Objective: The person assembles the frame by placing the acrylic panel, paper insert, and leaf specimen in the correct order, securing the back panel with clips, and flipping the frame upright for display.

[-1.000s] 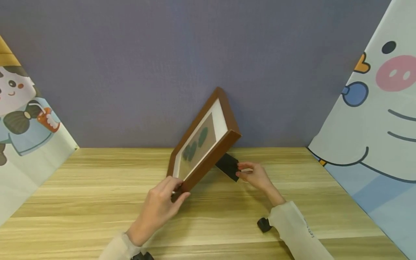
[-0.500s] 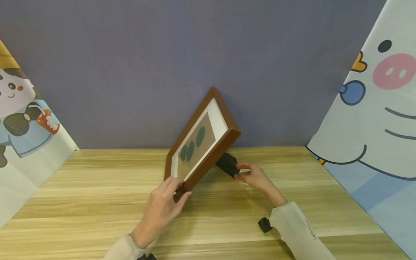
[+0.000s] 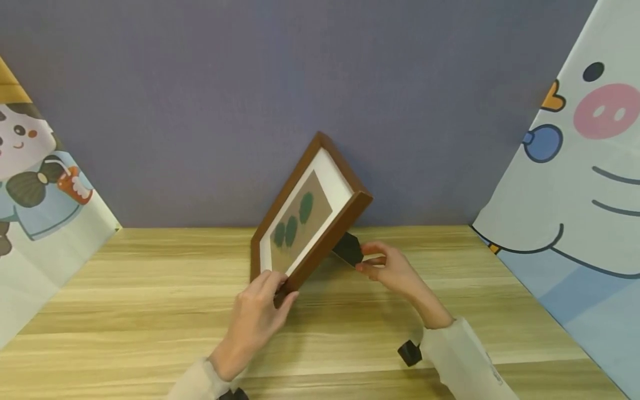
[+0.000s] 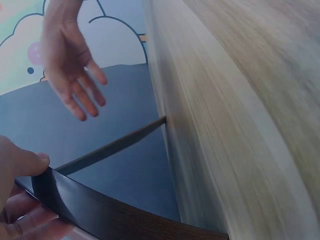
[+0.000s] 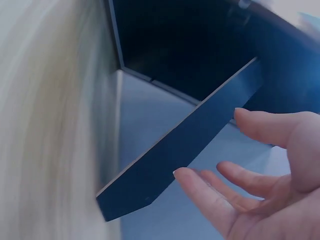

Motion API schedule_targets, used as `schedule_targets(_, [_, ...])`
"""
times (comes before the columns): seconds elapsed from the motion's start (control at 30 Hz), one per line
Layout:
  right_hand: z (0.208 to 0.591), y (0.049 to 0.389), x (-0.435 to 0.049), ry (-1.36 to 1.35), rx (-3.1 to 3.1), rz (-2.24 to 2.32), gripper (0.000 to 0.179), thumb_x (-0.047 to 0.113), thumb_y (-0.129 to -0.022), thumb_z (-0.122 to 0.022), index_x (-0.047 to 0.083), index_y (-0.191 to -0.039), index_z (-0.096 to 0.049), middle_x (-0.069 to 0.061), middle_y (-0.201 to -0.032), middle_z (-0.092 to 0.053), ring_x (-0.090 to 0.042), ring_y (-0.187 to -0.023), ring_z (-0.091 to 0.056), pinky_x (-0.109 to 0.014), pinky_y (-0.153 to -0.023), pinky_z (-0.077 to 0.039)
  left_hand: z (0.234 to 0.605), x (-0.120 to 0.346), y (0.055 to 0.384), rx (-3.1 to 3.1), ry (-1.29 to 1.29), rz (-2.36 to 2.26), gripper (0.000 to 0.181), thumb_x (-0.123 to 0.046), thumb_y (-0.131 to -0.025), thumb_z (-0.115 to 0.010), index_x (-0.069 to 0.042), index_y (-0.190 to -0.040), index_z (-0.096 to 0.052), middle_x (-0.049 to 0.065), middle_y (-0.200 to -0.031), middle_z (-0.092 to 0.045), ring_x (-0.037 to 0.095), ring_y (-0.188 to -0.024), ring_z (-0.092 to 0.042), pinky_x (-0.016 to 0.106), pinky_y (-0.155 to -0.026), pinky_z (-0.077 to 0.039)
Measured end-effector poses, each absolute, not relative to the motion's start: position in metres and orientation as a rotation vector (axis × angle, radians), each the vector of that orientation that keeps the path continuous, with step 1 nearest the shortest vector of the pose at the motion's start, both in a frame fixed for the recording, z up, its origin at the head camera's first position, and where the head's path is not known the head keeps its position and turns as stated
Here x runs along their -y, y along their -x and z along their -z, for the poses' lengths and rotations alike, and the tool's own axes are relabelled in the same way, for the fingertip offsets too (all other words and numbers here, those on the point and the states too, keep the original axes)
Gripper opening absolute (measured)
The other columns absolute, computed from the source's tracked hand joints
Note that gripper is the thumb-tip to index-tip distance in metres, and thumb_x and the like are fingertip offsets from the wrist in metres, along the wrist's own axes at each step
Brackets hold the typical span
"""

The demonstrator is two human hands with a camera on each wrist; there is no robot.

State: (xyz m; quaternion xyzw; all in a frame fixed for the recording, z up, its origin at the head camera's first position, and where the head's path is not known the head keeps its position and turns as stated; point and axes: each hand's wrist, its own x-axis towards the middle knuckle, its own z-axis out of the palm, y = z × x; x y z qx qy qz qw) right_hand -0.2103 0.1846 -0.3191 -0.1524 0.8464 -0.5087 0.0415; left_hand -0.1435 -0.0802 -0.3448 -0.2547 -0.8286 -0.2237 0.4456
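A brown picture frame (image 3: 331, 239) stands tilted on the table, a white mat and green leaf shapes on its front. My left hand (image 3: 252, 314) grips its lower near corner, thumb on one side and fingers on the other, as the left wrist view also shows. Behind the frame, a flat black support leg (image 5: 175, 145) is swung out from the dark back panel (image 5: 165, 45) and reaches down to the tabletop. My right hand (image 3: 395, 272) is right beside this leg, fingers loosely spread; the left wrist view shows the right hand (image 4: 70, 60) holding nothing.
The wood-grain table (image 3: 150, 311) meets a grey-blue back wall (image 3: 200, 111). Cartoon-printed panels rise at left (image 3: 45, 183) and right (image 3: 590, 183). A small black block (image 3: 410, 353), part of the wrist gear, sits by the right sleeve.
The frame has turned a little, its top corner shifting left and its front facing the head camera more. My left hand has moved slightly right with it; my right hand has moved slightly left.
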Motion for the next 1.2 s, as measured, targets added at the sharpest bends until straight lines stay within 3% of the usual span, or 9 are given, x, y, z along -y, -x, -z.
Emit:
schedule_targets(0.33, [0.292,0.183,-0.168,0.633,-2.663,1.474,0.045,0.013,-0.089,-0.067,-0.007,-0.127,-0.051,-0.027,-0.123,-0.055,-0.038,-0.102,-0.063,-0.034,-0.074,-0.057,0.345,0.074,0.145,2.067,0.584,0.564,0.038,-0.002,-0.058,-0.088,0.0,-0.082,-0.059,0.008,-0.072,-0.062,0.016,-0.061,-0.062,0.023,-0.053,-0.053])
schedule_targets(0.77, [0.278,0.156,-0.148,0.653,-2.576,1.451,0.042,0.018,-0.09,-0.066,-0.005,-0.123,-0.054,-0.023,-0.123,-0.057,-0.032,-0.099,-0.063,-0.027,-0.071,-0.057,0.346,0.063,0.148,2.1,0.545,0.553,0.036,-0.003,-0.061,-0.088,0.0,-0.081,-0.058,0.009,-0.071,-0.062,0.016,-0.058,-0.061,0.021,-0.05,-0.052])
schedule_targets(1.2, [0.279,0.147,-0.135,0.67,-2.485,1.561,0.051,0.016,-0.092,-0.063,-0.007,-0.133,-0.042,-0.027,-0.126,-0.052,-0.036,-0.107,-0.061,-0.03,-0.076,-0.058,0.345,0.051,0.148,2.098,0.573,0.537,0.037,-0.003,-0.061,-0.087,-0.001,-0.081,-0.056,0.007,-0.07,-0.06,0.014,-0.055,-0.06,0.019,-0.048,-0.051])
